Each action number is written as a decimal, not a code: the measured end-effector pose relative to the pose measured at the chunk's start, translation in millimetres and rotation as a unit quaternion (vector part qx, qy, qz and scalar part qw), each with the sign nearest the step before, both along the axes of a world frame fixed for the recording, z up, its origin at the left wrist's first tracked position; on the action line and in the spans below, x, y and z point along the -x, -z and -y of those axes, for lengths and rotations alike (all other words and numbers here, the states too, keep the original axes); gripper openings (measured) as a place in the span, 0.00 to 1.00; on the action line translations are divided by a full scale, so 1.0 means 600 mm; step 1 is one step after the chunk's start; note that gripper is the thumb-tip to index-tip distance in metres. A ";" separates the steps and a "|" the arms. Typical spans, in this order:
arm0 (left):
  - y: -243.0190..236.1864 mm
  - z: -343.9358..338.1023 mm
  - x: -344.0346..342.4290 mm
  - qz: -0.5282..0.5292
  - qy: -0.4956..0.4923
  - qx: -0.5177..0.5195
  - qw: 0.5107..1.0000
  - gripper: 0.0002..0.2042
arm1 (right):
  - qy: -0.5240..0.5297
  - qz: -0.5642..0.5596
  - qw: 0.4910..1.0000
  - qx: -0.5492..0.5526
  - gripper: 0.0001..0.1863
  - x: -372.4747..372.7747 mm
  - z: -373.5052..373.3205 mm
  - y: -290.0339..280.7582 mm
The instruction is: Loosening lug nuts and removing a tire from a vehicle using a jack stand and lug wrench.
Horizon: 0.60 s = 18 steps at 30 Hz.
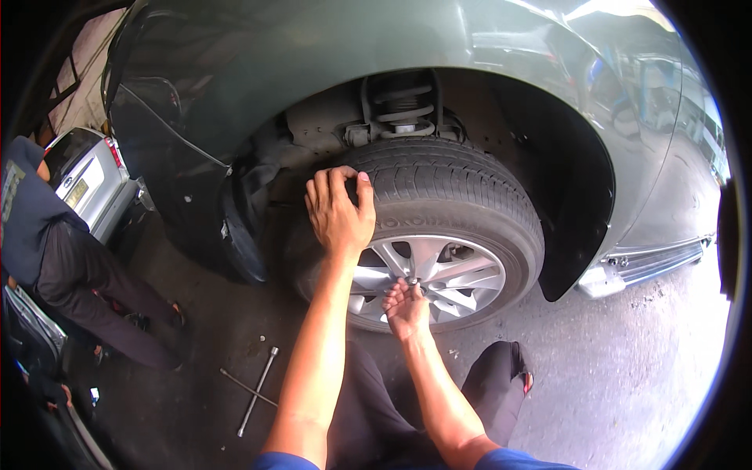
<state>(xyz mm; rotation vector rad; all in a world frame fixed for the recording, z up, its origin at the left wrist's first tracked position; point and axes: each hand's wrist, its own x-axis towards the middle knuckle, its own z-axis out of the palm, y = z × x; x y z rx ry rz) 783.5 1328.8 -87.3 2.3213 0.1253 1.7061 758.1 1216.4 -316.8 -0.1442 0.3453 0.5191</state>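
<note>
A car wheel with a black tyre (439, 182) and a silver multi-spoke alloy rim (472, 270) sits inside the wheel arch. My left hand (342, 215) rests on the tyre's upper left shoulder, its fingers stretched over the tread and thumb apart. At the middle of the rim, my right hand (407, 311) is palm up with fingers curled. Between its thumb and fingertips shows a small silver lug nut (413, 281), close to the hub. Whether the nut touches a stud cannot be made out.
A four-way lug wrench (257, 394) lies on the floor left of my legs. Above the tyre is a coil spring (403, 106) within the dark green fender (313, 63). Another person (74, 251) stands at the left, near a silver car (92, 180). A side step (650, 266) juts out at right.
</note>
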 end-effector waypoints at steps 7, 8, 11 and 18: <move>-0.002 0.000 0.003 -0.007 0.000 0.018 1.000 0.10 | -0.008 0.003 0.999 0.036 0.23 0.001 0.004 -0.008; -0.003 0.001 0.002 -0.001 0.001 0.014 1.000 0.09 | -0.023 0.011 0.999 -0.029 0.25 0.001 0.009 -0.009; -0.006 0.001 0.002 -0.001 0.008 0.016 1.000 0.09 | -0.002 0.031 0.999 -0.021 0.26 -0.013 0.006 0.003; -0.005 0.000 0.008 0.004 0.009 0.013 1.000 0.10 | 0.004 0.007 0.998 0.057 0.20 -0.008 0.008 0.011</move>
